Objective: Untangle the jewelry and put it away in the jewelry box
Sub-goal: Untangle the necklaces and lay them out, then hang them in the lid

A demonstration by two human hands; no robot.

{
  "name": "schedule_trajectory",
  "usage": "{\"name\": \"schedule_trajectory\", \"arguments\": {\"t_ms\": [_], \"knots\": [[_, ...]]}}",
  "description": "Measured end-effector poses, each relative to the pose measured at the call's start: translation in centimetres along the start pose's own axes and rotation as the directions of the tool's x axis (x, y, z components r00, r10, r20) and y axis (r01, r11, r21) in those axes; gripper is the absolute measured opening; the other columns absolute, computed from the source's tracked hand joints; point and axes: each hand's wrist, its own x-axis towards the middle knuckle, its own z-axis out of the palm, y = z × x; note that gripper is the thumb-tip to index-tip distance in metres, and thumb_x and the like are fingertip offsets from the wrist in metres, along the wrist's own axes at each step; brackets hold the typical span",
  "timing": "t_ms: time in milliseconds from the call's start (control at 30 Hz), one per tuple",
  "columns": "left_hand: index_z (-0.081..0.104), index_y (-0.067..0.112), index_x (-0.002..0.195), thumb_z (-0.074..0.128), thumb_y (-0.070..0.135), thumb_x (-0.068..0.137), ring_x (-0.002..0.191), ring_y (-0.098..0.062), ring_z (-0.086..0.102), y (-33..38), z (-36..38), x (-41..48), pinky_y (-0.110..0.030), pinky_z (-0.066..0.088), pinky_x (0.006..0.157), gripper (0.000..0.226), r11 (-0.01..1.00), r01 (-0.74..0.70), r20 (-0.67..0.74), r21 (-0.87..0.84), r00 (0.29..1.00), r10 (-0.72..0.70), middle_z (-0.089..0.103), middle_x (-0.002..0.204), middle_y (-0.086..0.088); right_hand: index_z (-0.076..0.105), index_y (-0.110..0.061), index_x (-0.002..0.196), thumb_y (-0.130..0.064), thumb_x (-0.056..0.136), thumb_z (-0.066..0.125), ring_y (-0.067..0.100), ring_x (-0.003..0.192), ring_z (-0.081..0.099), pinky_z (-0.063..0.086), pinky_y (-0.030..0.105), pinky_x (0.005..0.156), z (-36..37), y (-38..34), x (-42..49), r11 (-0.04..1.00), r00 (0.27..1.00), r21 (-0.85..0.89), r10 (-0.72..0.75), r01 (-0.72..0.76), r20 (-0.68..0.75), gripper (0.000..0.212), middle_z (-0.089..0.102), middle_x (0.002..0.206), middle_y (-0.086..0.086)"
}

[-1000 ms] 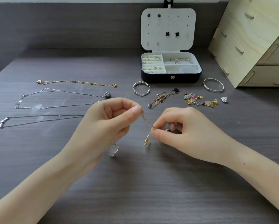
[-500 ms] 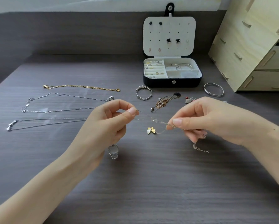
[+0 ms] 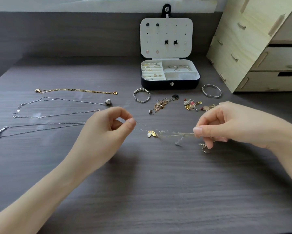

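Centre of frame: left hand (image 3: 106, 130) and right hand (image 3: 226, 125) each pinch a thin chain (image 3: 174, 134) between thumb and forefinger, stretched above the surface (image 3: 142, 183). Gentle, even tension should let the gold pendant (image 3: 152, 133) slide free; the jewelry box (image 3: 158, 84) stands open at upper centre.

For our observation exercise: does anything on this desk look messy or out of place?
Yes. A chain clump and a charm pile lie bunched before the box, while the necklaces at left lie straight. Nothing looks damaged.
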Motion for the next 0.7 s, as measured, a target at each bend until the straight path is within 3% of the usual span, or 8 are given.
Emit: {"name": "schedule_trajectory", "arguments": {"t_ms": [300, 433, 533, 700], "knots": [[0.058, 0.017, 0.074, 0.057, 0.022, 0.09, 0.04, -0.013, 0.022, -0.4, 0.1, 0.1, -0.017, 0.018, 0.036, 0.017, 0.999, -0.024, -0.007, 0.031, 1.0, 0.025, 0.031, 0.039, 0.007, 0.063, -0.012, 0.071, -0.034, 0.085, 0.059, 0.009, 0.043, 0.039, 0.035, 0.014, 0.044, -0.2, 1.2, -1.7, 0.997, 0.993, 0.053, 0.056, -0.05, -0.103, 0.027, 0.063, 0.052, 0.008], [0.057, 0.018, 0.074, 0.065, 0.029, 0.086, 0.041, -0.013, 0.022, -0.5, 0.0, 0.2, -0.018, 0.019, 0.037, 0.018, 0.999, -0.041, 0.002, 0.005, 0.999, 0.041, 0.03, 0.039, 0.007, 0.064, -0.012, 0.07, -0.045, 0.075, 0.061, 0.008, 0.043, 0.039, 0.035, 0.013, 0.044, -0.4, 1.1, -2.4, 0.996, 0.991, 0.083, 0.04, -0.03, -0.129, 0.033, 0.062, 0.051, 0.008], [0.058, 0.022, 0.076, 0.058, 0.039, 0.077, 0.045, -0.015, 0.023, -0.1, -0.4, 0.1, -0.02, 0.019, 0.039, 0.016, 0.998, -0.06, 0.045, -0.016, 0.997, 0.06, 0.03, 0.041, 0.006, 0.065, -0.013, 0.066, -0.047, 0.068, 0.06, 0.01, 0.044, 0.035, 0.032, 0.015, 0.042, -0.7, 1.0, -2.9, 0.997, 0.99, 0.075, 0.006, 0.005, -0.143, 0.035, 0.062, 0.051, 0.009], [0.06, 0.024, 0.075, 0.065, 0.033, 0.082, 0.047, -0.017, 0.026, 0.4, -1.1, -0.1, -0.02, 0.02, 0.039, 0.012, 0.996, -0.085, 0.203, -0.001, 0.976, 0.084, 0.033, 0.044, 0.003, 0.066, -0.016, 0.063, -0.047, 0.069, 0.061, 0.006, 0.046, 0.043, 0.033, 0.014, 0.044, -0.9, 1.1, -4.2, 0.996, 0.991, -0.001, -0.089, 0.089, -0.096, 0.032, 0.067, 0.059, 0.005]]}}
